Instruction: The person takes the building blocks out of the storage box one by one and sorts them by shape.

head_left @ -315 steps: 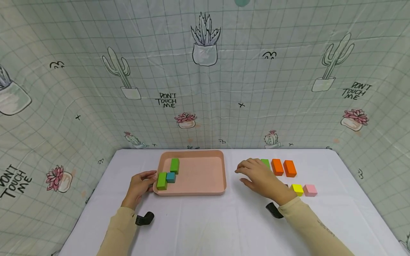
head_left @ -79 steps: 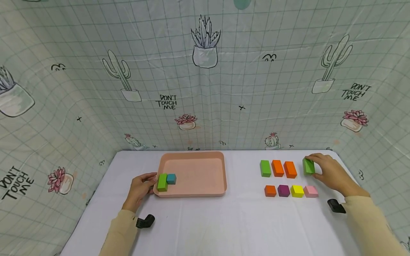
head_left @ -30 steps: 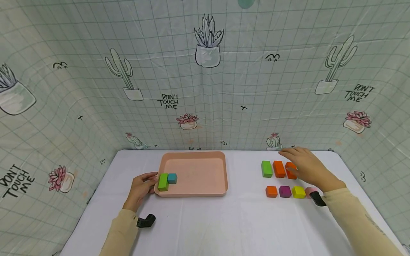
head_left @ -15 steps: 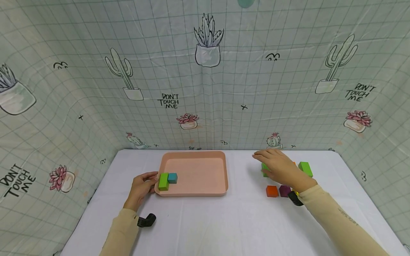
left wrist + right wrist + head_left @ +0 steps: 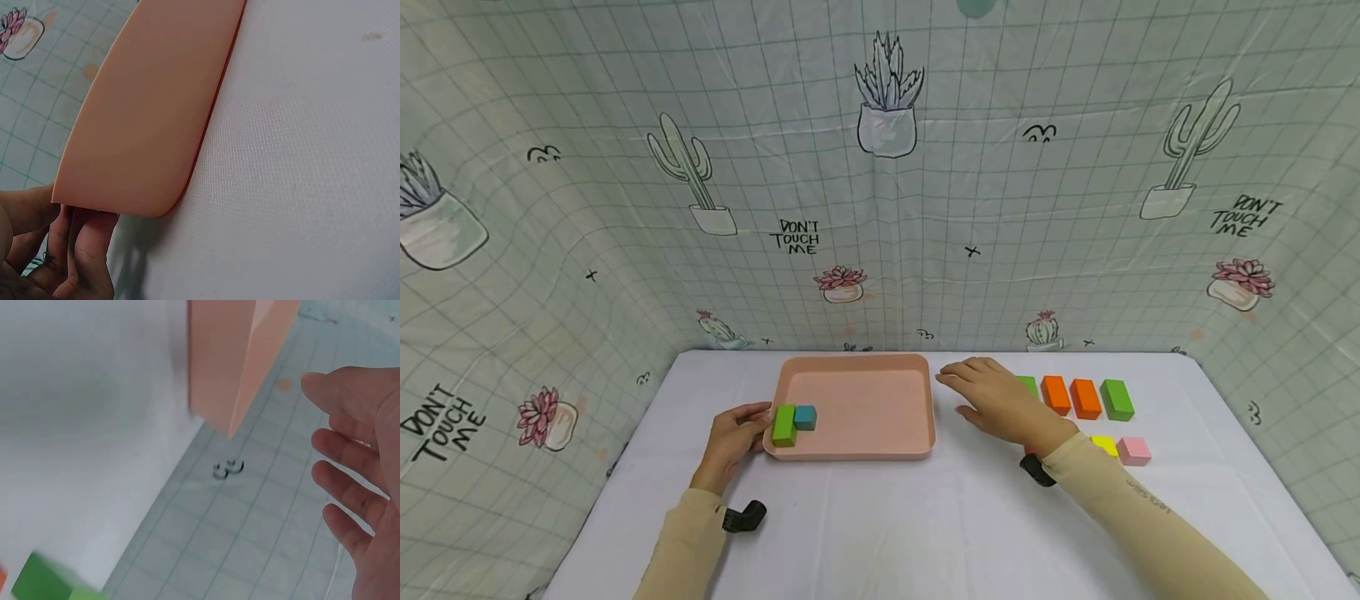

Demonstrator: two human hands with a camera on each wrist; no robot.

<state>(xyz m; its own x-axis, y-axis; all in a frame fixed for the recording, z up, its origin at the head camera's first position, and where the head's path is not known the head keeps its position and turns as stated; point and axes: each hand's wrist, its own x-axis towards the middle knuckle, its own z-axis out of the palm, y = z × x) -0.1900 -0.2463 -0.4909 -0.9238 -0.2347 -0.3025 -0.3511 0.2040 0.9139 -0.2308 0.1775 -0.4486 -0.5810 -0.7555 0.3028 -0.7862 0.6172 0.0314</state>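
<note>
A pink tray (image 5: 857, 457) lies on the left half of the table. In it, at the left end, a green block (image 5: 784, 426) stands beside a blue cube (image 5: 805, 417). My left hand (image 5: 728, 442) grips the tray's left edge; in the left wrist view its thumb and fingers (image 5: 94, 250) meet the tray's end wall. Just right of the tray, my right hand (image 5: 1000, 402) hovers above the table with fingers spread and nothing in them. The right wrist view shows the right fingers (image 5: 350, 484) apart from the tray's side (image 5: 215, 362).
At the back right a row holds a partly covered green block (image 5: 1028, 385), two orange blocks (image 5: 1056, 395) and another green block (image 5: 1117, 400). In front are a yellow cube (image 5: 1105, 446) and a pink cube (image 5: 1134, 451). Patterned cloth (image 5: 887, 208) hangs behind the table.
The second green block has gone from the tray to the right end of the back row, carried by my right hand. That hand then moved left, unladen, toward the tray. My left hand stays put.
</note>
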